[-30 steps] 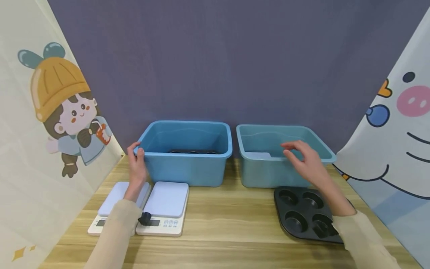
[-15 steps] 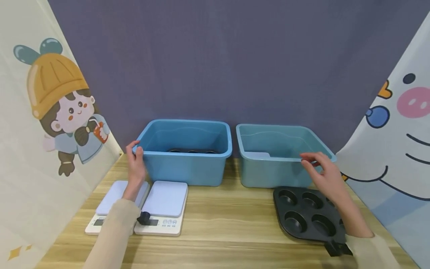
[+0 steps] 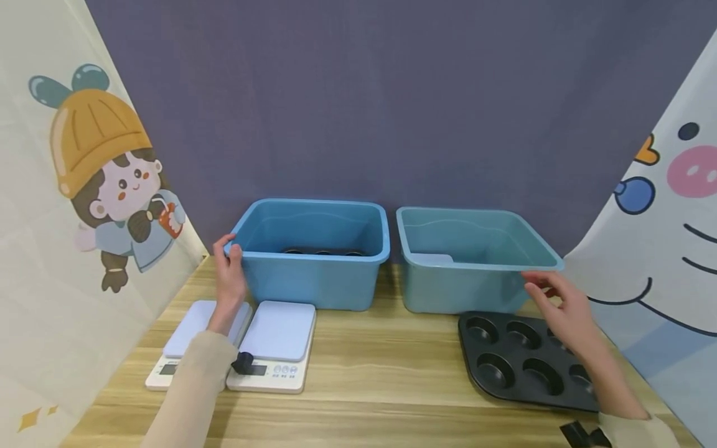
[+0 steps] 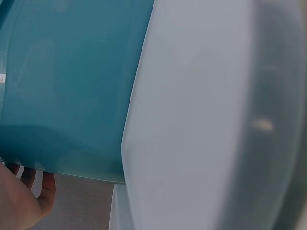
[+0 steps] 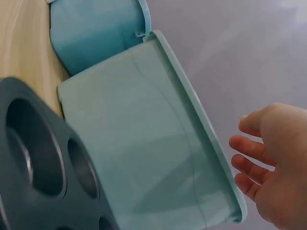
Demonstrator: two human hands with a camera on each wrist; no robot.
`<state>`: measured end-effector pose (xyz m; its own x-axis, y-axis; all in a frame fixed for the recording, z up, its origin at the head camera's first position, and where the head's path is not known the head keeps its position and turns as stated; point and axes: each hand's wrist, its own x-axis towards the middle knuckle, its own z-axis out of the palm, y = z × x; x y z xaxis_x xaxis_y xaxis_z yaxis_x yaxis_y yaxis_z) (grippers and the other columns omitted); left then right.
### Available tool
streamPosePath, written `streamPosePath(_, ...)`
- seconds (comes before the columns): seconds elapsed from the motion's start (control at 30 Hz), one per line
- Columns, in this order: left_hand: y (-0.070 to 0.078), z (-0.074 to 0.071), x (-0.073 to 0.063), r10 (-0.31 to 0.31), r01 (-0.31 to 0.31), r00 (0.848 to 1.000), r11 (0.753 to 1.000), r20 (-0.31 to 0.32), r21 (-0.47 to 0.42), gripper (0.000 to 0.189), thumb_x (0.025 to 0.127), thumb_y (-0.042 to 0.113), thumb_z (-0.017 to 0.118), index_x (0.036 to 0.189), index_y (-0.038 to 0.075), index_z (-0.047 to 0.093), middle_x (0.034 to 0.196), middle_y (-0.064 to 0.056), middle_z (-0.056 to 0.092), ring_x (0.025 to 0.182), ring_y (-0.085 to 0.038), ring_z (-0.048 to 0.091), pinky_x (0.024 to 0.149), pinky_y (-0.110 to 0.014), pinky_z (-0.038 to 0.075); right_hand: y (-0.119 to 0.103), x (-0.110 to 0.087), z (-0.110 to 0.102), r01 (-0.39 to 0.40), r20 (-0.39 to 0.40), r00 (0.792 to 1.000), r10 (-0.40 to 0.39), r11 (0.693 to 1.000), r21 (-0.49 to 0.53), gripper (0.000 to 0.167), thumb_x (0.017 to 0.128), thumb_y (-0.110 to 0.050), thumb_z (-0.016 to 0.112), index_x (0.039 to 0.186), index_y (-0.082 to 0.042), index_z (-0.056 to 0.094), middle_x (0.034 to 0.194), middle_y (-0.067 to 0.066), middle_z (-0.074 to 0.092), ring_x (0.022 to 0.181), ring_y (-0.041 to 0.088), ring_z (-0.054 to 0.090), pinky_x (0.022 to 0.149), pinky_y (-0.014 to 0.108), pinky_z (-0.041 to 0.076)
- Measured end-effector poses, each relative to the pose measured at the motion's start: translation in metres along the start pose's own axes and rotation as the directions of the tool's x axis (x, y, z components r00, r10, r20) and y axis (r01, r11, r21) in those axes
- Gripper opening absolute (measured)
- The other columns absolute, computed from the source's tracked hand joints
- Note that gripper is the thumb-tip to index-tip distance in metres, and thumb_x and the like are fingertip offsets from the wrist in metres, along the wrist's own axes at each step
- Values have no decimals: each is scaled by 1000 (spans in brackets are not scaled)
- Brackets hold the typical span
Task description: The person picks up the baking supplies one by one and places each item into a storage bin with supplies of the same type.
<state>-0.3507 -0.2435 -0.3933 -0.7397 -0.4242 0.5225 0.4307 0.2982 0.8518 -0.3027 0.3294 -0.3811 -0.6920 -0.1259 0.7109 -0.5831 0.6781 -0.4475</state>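
My left hand [image 3: 228, 283] grips the left front corner of the blue bin [image 3: 310, 283], fingers bent over its rim. Dark round shapes show inside that bin. In the left wrist view, the hand's fingers [image 4: 46, 194] lie against the bin's edge. My right hand [image 3: 574, 320] hovers at the right front corner of the teal bin [image 3: 448, 289], fingers loosely bent and holding nothing. The right wrist view shows a gap between the right hand [image 5: 278, 163] and the bin's rim. A pale flat piece [image 3: 431, 258] lies inside the teal bin.
A dark muffin pan [image 3: 518, 381] lies below my right forearm, in front of the teal bin. Two white kitchen scales, a right one [image 3: 280, 333] and a left one [image 3: 190, 330], sit side by side by my left forearm. A grey curtain [image 3: 358, 99] hangs behind the bins.
My right hand has moved right and down, from above the teal bin's front rim to its right front corner. My left hand stays on the blue bin's rim.
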Motion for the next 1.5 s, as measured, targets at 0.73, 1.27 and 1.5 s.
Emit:
streamPosePath(0.73, 0, -1, -1, 25, -25, 1000, 1000, 2, -15, 46, 106, 22, 38, 142, -7, 36, 118, -19, 41, 114, -28, 37, 94, -25, 26, 42, -33, -32, -143, 130, 978, 163, 978, -151, 28, 100, -13, 58, 126, -3, 62, 106, -41, 47, 89, -20, 45, 68, 9, 38)
streamPosePath(1.27, 4, -2, 0, -3, 3, 1000, 1000, 9, -5, 45, 106, 21, 38, 143, -5, 35, 136, -31, 38, 119, -27, 37, 98, -30, 26, 82, -54, -49, -262, 201, 927, 316, 931, -256, 32, 102, -21, 55, 126, 0, 60, 103, -10, 64, 83, -25, 39, 61, 13, 40)
streamPosePath(1.5, 0, -1, 0, 14, -14, 1000, 1000, 6, -9, 47, 107, 26, 39, 142, -5, 36, 134, -31, 39, 120, -30, 38, 98, -29, 27, 100, -61, -58, -283, 231, 904, 359, 910, -305, 34, 103, -24, 53, 125, 1, 59, 109, 26, 63, 82, -27, 34, 61, 13, 40)
